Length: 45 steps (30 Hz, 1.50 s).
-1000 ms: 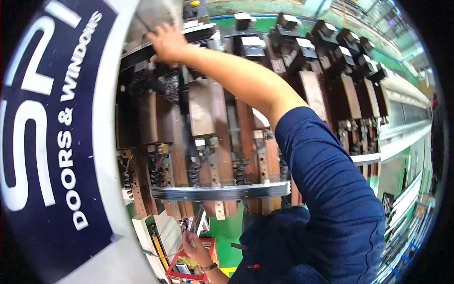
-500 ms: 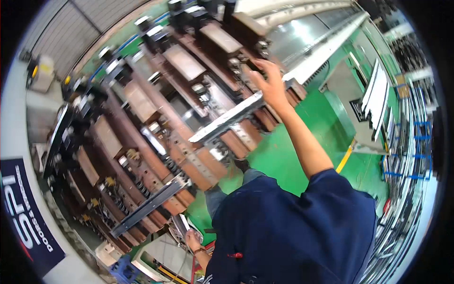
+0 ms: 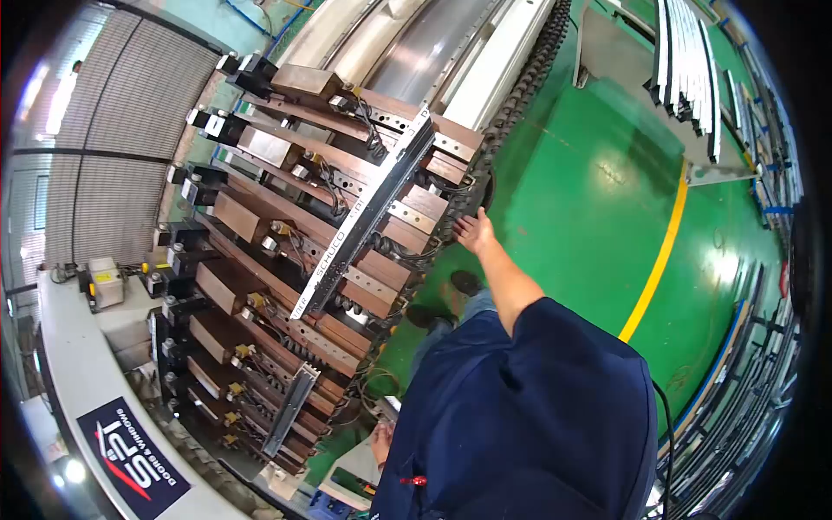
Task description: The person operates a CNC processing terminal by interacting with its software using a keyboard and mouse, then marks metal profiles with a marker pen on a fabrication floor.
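My right hand [image 3: 474,231] is open with fingers spread, palm partly turned up. It hangs over the near ends of the machine's brown support bars, beside a black cable chain, and holds nothing. A long metal profile [image 3: 368,212] with white printed film reading SCHUCO lies across several bars, left of that hand. Lower down, a shorter dark profile [image 3: 290,412] rests across other bars. My left hand [image 3: 381,444] is low by my body, partly hidden by my shirt. Its fingers seem closed round a small silvery-grey piece [image 3: 389,406], whose kind I cannot make out.
Brown clamp blocks [image 3: 241,214] with cables and fittings line the machine bed. The black cable chain [image 3: 520,100] runs along its edge. Green floor [image 3: 589,208] with a yellow line lies to the right. White profiles [image 3: 686,65] sit on a stand; more profiles fill racks beyond.
My view has swung round and steadied. My right hand, earlier at the far end of the long profile, is now away from it, over the bar ends. My left hand stays low.
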Motion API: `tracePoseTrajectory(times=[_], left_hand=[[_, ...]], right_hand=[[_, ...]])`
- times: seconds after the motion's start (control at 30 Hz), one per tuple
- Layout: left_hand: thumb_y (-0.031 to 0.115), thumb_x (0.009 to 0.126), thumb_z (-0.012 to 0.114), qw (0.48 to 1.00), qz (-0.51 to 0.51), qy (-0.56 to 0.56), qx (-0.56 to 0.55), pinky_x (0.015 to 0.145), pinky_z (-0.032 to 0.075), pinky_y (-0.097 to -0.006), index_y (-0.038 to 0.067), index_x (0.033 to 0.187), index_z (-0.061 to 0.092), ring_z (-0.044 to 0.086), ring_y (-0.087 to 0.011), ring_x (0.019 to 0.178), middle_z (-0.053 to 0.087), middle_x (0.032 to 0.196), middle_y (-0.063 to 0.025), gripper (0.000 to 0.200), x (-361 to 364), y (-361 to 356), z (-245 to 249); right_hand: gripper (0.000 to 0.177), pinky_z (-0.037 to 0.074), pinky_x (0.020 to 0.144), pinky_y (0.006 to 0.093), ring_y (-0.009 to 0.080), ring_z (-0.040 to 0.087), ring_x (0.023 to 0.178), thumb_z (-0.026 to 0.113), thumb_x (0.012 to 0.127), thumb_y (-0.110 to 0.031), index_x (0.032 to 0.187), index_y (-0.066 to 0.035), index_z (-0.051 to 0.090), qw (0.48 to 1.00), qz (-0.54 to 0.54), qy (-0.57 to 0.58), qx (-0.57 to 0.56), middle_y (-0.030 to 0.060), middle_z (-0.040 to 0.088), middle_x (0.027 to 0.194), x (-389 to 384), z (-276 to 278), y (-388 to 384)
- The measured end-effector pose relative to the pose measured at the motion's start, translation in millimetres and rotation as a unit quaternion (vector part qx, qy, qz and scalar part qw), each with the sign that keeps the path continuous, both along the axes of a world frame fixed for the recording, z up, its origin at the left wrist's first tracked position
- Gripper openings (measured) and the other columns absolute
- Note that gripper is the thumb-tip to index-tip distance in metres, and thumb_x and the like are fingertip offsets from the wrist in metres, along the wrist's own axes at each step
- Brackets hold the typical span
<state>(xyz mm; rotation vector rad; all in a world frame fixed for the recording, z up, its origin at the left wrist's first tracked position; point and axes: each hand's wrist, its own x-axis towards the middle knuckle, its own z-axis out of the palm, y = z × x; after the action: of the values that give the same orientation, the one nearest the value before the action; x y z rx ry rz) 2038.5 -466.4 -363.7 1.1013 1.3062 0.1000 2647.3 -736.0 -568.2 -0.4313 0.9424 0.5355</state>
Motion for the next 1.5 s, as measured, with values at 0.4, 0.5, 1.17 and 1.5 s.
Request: tracePoseTrajectory(times=[0.4,0.5,1.17,1.5], left_hand=[[0.029,0.097,0.072,0.985,0.149,0.089,0.011,0.057,0.047,-0.0229,0.009,0.120,0.060,0.066,-0.0119,0.076,0.068,0.092,-0.0029,0.033,-11,-103,34],[0.026,0.096,0.075,0.974,0.218,0.048,-0.047,0.056,0.047,-0.0254,0.010,0.115,0.062,0.064,-0.0157,0.073,0.067,0.089,-0.0037,0.028,-67,-191,-8],[0.036,0.095,0.069,0.891,0.264,0.198,0.311,0.107,0.047,-0.0449,0.007,0.135,0.059,0.059,-0.0370,0.125,0.062,0.135,-0.0216,0.051,18,-192,44],[0.036,0.089,0.075,0.774,0.355,0.325,0.411,0.105,0.047,-0.0468,-0.003,0.123,0.066,0.063,-0.0415,0.114,0.070,0.117,-0.0236,0.052,-244,-98,24]], right_hand=[[0.011,0.050,0.065,0.0379,0.0217,0.064,0.084,0.060,0.089,-0.008,0.095,-0.003,0.068,0.898,0.058,-0.162,-0.404,0.0103,0.071,0.095,69,-54,29],[0.022,0.055,0.060,0.0368,0.0262,0.065,0.083,0.057,0.093,-0.017,0.114,-0.010,0.061,0.963,0.146,-0.155,-0.166,0.0081,0.067,0.104,79,-54,1],[0.065,0.040,0.113,0.0575,0.0352,0.050,0.131,0.053,0.098,-0.060,0.139,-0.009,0.054,0.694,0.693,-0.078,-0.181,0.0184,0.054,0.141,-125,8,87],[0.073,0.037,0.118,0.0507,0.0353,0.047,0.138,0.053,0.103,-0.056,0.151,-0.003,0.040,0.536,0.827,-0.152,0.068,0.0207,0.048,0.150,-392,133,207]])
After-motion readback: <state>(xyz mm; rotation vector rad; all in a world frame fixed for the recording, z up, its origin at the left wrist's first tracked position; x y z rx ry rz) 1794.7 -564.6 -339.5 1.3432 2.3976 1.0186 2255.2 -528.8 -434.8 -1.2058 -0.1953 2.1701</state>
